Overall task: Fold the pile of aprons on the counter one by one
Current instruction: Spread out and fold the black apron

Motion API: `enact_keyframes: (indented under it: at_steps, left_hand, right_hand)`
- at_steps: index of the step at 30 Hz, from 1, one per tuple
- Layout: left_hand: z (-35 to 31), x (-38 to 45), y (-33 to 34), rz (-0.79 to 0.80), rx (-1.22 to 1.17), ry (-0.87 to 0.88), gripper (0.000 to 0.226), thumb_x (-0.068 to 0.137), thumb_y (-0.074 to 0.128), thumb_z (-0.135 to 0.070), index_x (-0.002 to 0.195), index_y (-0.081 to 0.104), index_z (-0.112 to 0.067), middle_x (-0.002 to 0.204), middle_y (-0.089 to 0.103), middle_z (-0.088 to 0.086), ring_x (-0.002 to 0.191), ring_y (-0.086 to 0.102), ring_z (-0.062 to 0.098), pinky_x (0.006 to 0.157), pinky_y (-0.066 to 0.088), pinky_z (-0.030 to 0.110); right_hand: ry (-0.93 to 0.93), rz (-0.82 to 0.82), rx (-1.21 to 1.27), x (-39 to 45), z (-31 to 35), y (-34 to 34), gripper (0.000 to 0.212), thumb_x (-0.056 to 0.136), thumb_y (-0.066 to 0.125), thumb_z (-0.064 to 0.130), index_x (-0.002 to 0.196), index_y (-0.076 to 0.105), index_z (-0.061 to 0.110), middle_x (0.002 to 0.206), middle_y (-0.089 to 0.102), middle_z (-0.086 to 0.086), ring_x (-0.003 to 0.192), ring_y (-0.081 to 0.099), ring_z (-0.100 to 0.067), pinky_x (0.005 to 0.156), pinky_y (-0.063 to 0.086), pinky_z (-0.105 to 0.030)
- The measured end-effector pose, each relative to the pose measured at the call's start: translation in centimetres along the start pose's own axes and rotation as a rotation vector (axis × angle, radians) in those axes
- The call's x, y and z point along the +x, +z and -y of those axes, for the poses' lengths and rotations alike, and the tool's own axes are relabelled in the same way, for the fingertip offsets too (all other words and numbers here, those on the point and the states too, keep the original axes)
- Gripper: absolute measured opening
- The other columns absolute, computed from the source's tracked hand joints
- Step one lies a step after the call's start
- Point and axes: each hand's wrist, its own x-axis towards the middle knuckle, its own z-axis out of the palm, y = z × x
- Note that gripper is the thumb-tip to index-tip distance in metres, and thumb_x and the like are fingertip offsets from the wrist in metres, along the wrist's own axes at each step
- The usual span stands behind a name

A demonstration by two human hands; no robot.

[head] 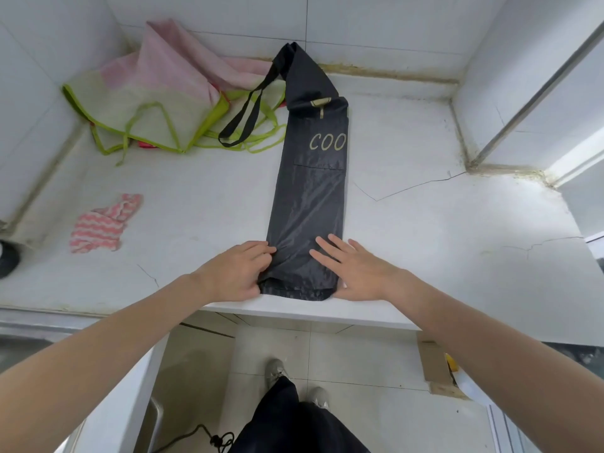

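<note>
A black apron (310,194) lies folded into a long narrow strip on the white counter (441,223), running from the front edge to the back wall, with gold letters "COO" showing. Its black neck strap (243,117) loops off to the left. My left hand (235,273) grips the strip's near left corner, fingers curled on the cloth. My right hand (353,268) lies flat with straight fingers on the near right part of the strip. A pile of pink and pale green aprons (163,93) with lime trim sits crumpled in the back left corner.
A pink and white striped cloth (101,223) lies on the counter's left side. Tiled walls close the back and left; a window frame (529,89) stands at the right. Below the counter edge are the floor, my shoes and a cardboard piece (434,361).
</note>
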Motion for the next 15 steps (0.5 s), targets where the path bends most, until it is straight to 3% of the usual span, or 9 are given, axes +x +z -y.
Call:
enact_keyframes:
  at_steps: [2, 4, 7, 8, 10, 12, 14, 15]
  left_hand:
    - [0.0, -0.4, -0.5, 0.057, -0.119, -0.05, 0.05, 0.067, 0.041, -0.027, 0.105, 0.062, -0.002, 0.106, 0.066, 0.006, 0.104, 0.061, 0.022, 0.088, 0.053, 0.03]
    - [-0.5, -0.3, -1.3, 0.175, -0.238, -0.106, 0.065, 0.071, 0.032, -0.029, 0.13, 0.049, -0.008, 0.123, 0.058, 0.002, 0.116, 0.05, 0.016, 0.097, 0.044, 0.026]
    - [-3.4, 2.0, -2.7, 0.4, -0.274, -0.073, 0.058, 0.079, 0.037, -0.023, 0.137, 0.037, -0.018, 0.131, 0.051, 0.005, 0.112, 0.052, 0.022, 0.097, 0.041, 0.032]
    - [-4.6, 3.1, -3.0, 0.414, -0.293, -0.042, 0.054, 0.082, 0.04, -0.019, 0.136, 0.035, -0.018, 0.13, 0.051, 0.006, 0.106, 0.054, 0.024, 0.093, 0.042, 0.034]
    - [-6.5, 4.9, -3.1, 0.366, -0.384, -0.004, 0.049, 0.086, 0.044, -0.014, 0.134, 0.037, -0.015, 0.128, 0.05, 0.005, 0.101, 0.057, 0.024, 0.088, 0.045, 0.035]
    - [-7.2, 6.6, -3.1, 0.172, -0.443, -0.017, 0.041, 0.086, 0.043, -0.012, 0.127, 0.045, -0.009, 0.122, 0.053, 0.006, 0.1, 0.059, 0.023, 0.084, 0.048, 0.036]
    - [-6.4, 8.3, -3.3, -0.043, -0.372, -0.043, 0.038, 0.084, 0.04, -0.012, 0.119, 0.052, -0.005, 0.112, 0.057, 0.009, 0.094, 0.061, 0.025, 0.08, 0.05, 0.035]
    - [-5.5, 9.2, -3.5, -0.086, -0.315, -0.074, 0.038, 0.084, 0.041, -0.01, 0.119, 0.053, -0.005, 0.114, 0.057, 0.01, 0.098, 0.06, 0.026, 0.083, 0.048, 0.033]
  right_hand:
    - [-0.029, -0.028, 0.034, -0.2, -0.8, -0.3, 0.064, 0.098, 0.037, 0.018, 0.152, 0.002, 0.025, 0.159, -0.008, 0.001, 0.147, -0.005, -0.019, 0.118, 0.005, -0.037]
    - [-0.022, -0.04, 0.154, -0.5, -2.0, -1.4, 0.072, 0.086, 0.032, -0.012, 0.149, 0.026, 0.025, 0.158, 0.012, 0.004, 0.145, 0.013, -0.015, 0.116, 0.008, -0.028]
    - [0.153, -0.112, 0.388, -0.9, -4.2, -3.3, 0.049, 0.081, 0.038, -0.015, 0.112, 0.068, 0.008, 0.131, 0.056, -0.008, 0.122, 0.051, -0.024, 0.102, 0.031, -0.02]
    - [0.218, -0.131, 0.381, -0.7, -4.8, -3.6, 0.041, 0.083, 0.04, -0.012, 0.104, 0.07, 0.006, 0.122, 0.06, -0.01, 0.114, 0.055, -0.026, 0.098, 0.039, -0.025]
    - [0.311, -0.177, 0.313, 0.0, -4.8, -3.5, 0.037, 0.087, 0.042, -0.003, 0.115, 0.063, 0.01, 0.125, 0.053, -0.01, 0.113, 0.053, -0.029, 0.096, 0.042, -0.034]
    - [0.342, -0.229, 0.366, 0.7, -3.5, -2.8, 0.048, 0.092, 0.046, 0.008, 0.14, 0.04, 0.016, 0.145, 0.031, -0.01, 0.128, 0.037, -0.033, 0.103, 0.038, -0.04]
    - [0.316, -0.137, 0.363, 1.0, -2.1, -2.3, 0.065, 0.093, 0.053, 0.022, 0.149, 0.02, 0.025, 0.156, 0.009, -0.006, 0.135, 0.019, -0.038, 0.106, 0.035, -0.046]
    - [0.301, -0.06, 0.317, 1.0, -1.9, -2.3, 0.067, 0.091, 0.055, 0.025, 0.148, 0.021, 0.027, 0.155, 0.009, -0.004, 0.135, 0.019, -0.038, 0.104, 0.036, -0.047]
